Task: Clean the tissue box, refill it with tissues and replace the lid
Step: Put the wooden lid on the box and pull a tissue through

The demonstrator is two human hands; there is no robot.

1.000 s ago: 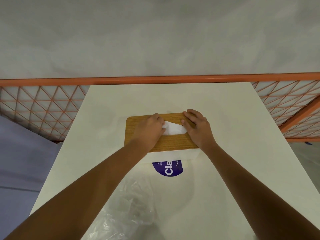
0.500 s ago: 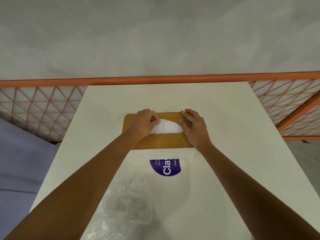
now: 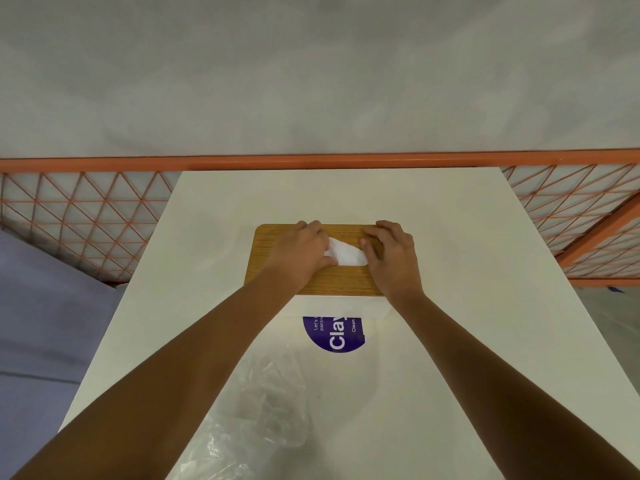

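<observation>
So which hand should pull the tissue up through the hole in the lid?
Probably the left hand. Its fingers are already pinching the tissue at the slot in the wooden lid. The right hand lies flat on the lid beside the slot, well placed to hold it down.

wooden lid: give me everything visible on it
The lid is a flat, wood-grain rectangle with rounded corners and a slot in the middle, lying level on the white box on the table. A white tissue pokes up through the slot. The left hand pinches the tissue; the right hand rests on the lid's right part.
</observation>
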